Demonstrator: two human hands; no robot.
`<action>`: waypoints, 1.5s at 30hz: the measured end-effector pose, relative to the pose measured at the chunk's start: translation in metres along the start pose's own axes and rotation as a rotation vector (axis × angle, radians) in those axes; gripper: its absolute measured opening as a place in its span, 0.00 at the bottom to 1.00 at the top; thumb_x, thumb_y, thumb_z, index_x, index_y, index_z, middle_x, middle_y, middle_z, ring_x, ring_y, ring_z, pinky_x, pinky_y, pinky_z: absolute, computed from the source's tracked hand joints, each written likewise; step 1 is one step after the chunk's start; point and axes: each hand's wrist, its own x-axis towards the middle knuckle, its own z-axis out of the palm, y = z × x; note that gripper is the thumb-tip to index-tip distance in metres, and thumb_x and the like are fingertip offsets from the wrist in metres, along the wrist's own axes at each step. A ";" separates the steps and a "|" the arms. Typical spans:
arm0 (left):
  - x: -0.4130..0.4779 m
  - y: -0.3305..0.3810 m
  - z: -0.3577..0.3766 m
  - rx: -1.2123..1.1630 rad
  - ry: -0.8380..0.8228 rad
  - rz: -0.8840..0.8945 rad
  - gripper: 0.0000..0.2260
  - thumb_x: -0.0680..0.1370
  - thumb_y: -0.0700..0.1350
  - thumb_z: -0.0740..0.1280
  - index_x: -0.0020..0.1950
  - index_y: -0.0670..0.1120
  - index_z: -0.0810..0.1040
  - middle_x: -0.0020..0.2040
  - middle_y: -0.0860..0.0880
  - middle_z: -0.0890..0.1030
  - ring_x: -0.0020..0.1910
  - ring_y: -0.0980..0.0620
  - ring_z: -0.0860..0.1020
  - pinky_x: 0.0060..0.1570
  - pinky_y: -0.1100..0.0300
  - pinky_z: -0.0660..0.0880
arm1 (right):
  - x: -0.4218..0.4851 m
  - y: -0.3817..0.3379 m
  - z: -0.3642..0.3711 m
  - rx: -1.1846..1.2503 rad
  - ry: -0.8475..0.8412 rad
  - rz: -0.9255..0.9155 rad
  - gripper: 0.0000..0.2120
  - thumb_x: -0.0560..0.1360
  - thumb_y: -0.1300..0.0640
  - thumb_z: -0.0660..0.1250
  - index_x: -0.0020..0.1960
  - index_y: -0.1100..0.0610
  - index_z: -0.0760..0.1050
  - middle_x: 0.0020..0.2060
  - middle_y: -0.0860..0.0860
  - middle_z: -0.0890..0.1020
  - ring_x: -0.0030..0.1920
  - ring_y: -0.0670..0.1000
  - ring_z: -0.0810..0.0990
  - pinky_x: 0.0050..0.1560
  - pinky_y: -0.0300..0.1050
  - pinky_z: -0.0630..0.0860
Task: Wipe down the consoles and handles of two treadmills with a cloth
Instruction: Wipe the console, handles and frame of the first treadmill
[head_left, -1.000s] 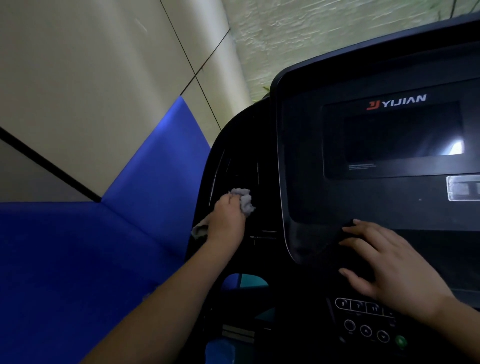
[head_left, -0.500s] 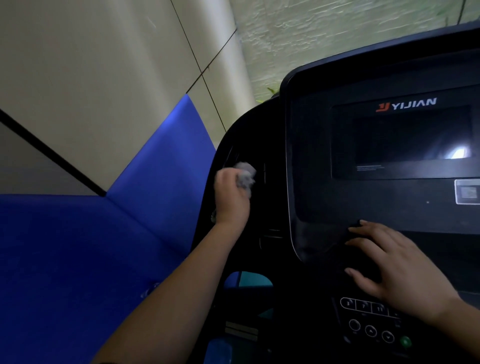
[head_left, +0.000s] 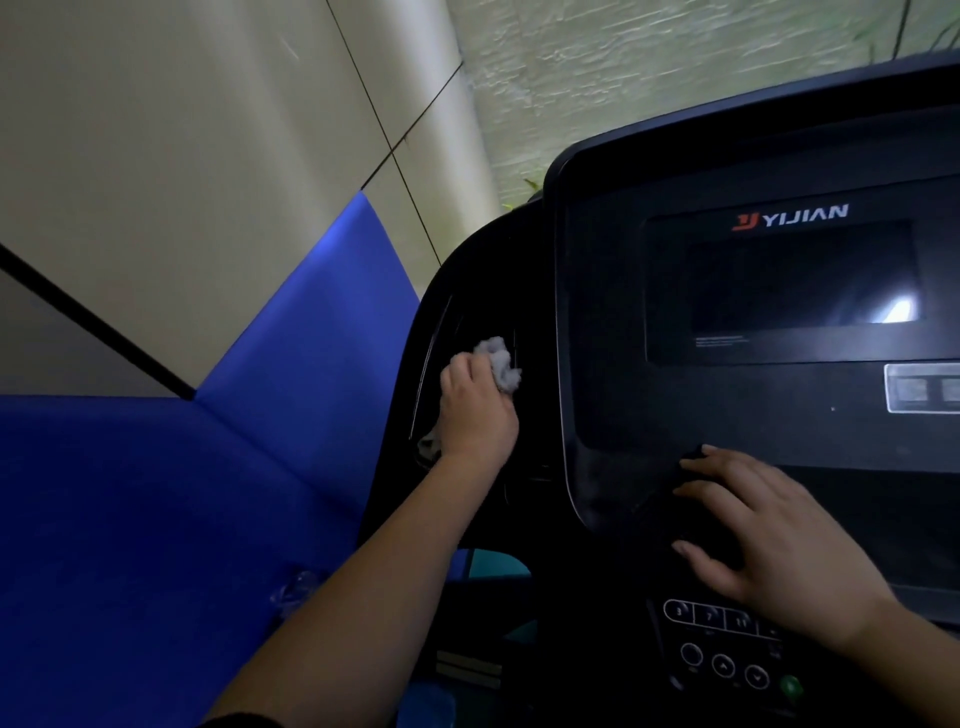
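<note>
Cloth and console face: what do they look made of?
The cloth looks like soft grey fabric, perhaps microfibre or cotton; it bunches into crumpled folds where the left hand grips it. The console face looks like glossy black plastic or glass; it mirrors a bright light patch.

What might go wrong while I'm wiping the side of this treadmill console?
Your right hand leans on the console just above the buttons; a slip might press one, perhaps the green button. The cloth is bunched in your left hand with a tail hanging below, which might snag on the side panel.
</note>
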 end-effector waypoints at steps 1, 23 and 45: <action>-0.009 0.002 0.002 -0.037 -0.029 0.044 0.20 0.75 0.38 0.62 0.67 0.42 0.66 0.60 0.43 0.69 0.57 0.47 0.69 0.57 0.53 0.71 | 0.000 0.000 0.000 -0.001 0.000 0.000 0.22 0.72 0.38 0.63 0.56 0.52 0.78 0.60 0.50 0.76 0.68 0.52 0.71 0.66 0.52 0.70; 0.047 -0.004 0.003 0.071 -0.189 0.246 0.33 0.78 0.39 0.57 0.78 0.53 0.45 0.79 0.52 0.43 0.77 0.48 0.43 0.75 0.48 0.46 | 0.003 -0.002 -0.001 -0.003 -0.002 -0.012 0.23 0.72 0.38 0.62 0.56 0.54 0.78 0.60 0.51 0.76 0.68 0.53 0.71 0.64 0.55 0.72; -0.068 -0.068 -0.131 -0.213 -0.140 -0.010 0.21 0.78 0.35 0.60 0.69 0.49 0.73 0.64 0.50 0.76 0.62 0.55 0.73 0.61 0.68 0.68 | 0.002 -0.003 -0.005 -0.026 -0.005 -0.031 0.26 0.72 0.37 0.59 0.57 0.56 0.78 0.59 0.53 0.76 0.67 0.55 0.71 0.65 0.55 0.70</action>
